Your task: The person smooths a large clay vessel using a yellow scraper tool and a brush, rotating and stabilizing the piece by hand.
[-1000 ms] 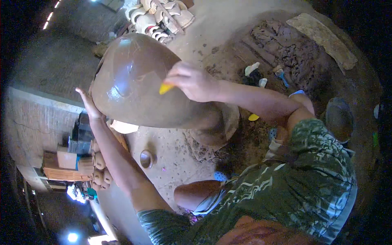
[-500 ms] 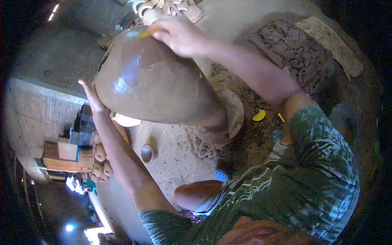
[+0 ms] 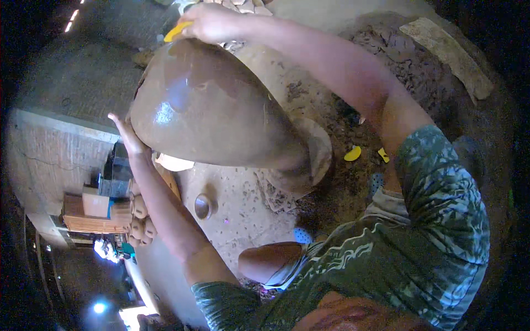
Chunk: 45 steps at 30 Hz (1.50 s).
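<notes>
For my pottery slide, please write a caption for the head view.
Left hand against a large clay vessel; right hand holds a yellow tool.

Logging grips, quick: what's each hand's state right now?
Left hand: looks open, against the large clay pot.
Right hand: closed, holding a yellow scraper.

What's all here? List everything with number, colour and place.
Clay vessel: one, brown, left of centre
Scraper: one, yellow, near vessel's top
Flat pieces: two, yellow, ground right of vessel
Bowl: one, brown, floor below vessel
Clay heap: one, dark brown, upper right
Slab: one, pale, right of heap
Shards: several, pale, top
Small pots: several, tan, left
Boxes: at least two, brown, left of pots
Shoes: two, blue, right of bowl
Shirt: one, green, lower right
Left hand: one, bare, against vessel's left side
Right hand: one, bare, holding scraper
</notes>
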Motion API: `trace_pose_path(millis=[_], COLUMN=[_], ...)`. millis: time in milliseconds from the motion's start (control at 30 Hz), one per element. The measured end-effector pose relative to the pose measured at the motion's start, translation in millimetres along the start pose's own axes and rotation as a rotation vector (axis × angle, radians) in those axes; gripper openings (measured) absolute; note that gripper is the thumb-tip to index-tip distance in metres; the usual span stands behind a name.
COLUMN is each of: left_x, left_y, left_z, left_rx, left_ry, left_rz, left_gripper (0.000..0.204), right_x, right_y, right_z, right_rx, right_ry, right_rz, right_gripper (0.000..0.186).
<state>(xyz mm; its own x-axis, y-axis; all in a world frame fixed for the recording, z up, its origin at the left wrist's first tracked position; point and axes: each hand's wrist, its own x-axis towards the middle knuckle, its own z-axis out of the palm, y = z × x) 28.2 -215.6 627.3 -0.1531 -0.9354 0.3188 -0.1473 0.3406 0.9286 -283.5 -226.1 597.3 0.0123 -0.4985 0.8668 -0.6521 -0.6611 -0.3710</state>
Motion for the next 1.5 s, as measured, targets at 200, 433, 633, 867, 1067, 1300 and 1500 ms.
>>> trace_pose_path(millis=[200, 433, 633, 867, 1067, 1300, 1500], left_x=[-1, 2, 4, 9, 2, -2, -17], left_y=[5, -1, -4, -7, 3, -12, -9], left_z=[-14, -12, -3, -9, -33, -5, 13], left_rx=[0.019, 0.035, -0.008, 0.022, 0.004, -0.152, -0.1], left_ry=[-0.022, 0.013, 0.008, -0.033, 0.072, 0.014, 0.082], left_rz=[-0.015, 0.003, -0.022, -0.034, -0.061, -0.034, -0.032], left_gripper=[0.106, 0.107, 0.107, 0.107, 0.107, 0.098, 0.101], right_x=[-97, -121, -12, -179, -194, -302, -219], right_y=[-56, -39, -31, -75, -42, 31, 7], right_z=[5, -9, -4, 37, 1, 70, 76], right_rx=[0.056, -0.022, 0.029, -0.159, 0.09, 0.637, 0.565], right_ry=[0.246, 0.183, -0.019, 0.272, 0.4, 0.223, 0.232], right_rz=[-0.275, -0.475, -0.068, -0.532, -0.009, 1.132, 0.886], right_gripper=[0.016, 0.017, 0.024, 0.016, 0.013, 0.017, 0.018])
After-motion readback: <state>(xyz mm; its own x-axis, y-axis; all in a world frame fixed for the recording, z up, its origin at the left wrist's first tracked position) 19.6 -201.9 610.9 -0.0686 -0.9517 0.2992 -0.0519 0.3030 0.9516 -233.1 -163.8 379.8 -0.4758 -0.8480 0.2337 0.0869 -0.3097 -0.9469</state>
